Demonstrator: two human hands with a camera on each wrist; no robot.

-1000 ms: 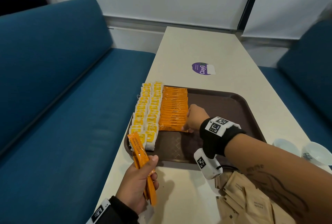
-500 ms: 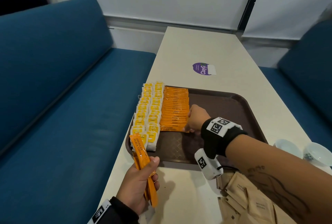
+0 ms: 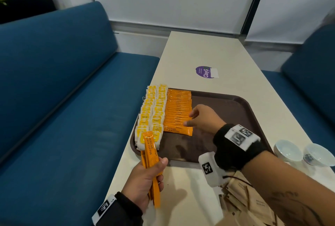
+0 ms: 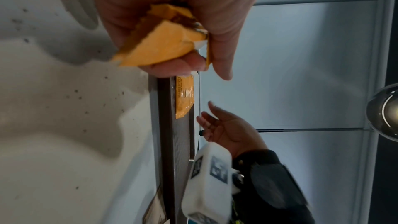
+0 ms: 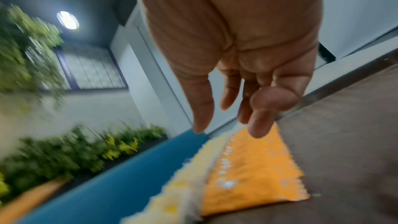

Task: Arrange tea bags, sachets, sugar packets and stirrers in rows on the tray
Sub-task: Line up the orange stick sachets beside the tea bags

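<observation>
Left grip (image 3: 145, 180) clamps orange sachets (image 3: 151, 155); right grip (image 3: 203, 118) loose, empty, over tray (image 3: 235, 106) row.

The head view is bright and mostly sharp, but lines bend near the edges. The right wrist view is very blurry, with a round lamp (image 5: 67, 19) glowing at the upper left. Soft grey shadows fall on the table (image 4: 53, 108)

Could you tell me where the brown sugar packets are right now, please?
In the head view the brown sugar packets lie heaped on the table, off the tray, beyond its near right corner and under the right forearm.
</observation>
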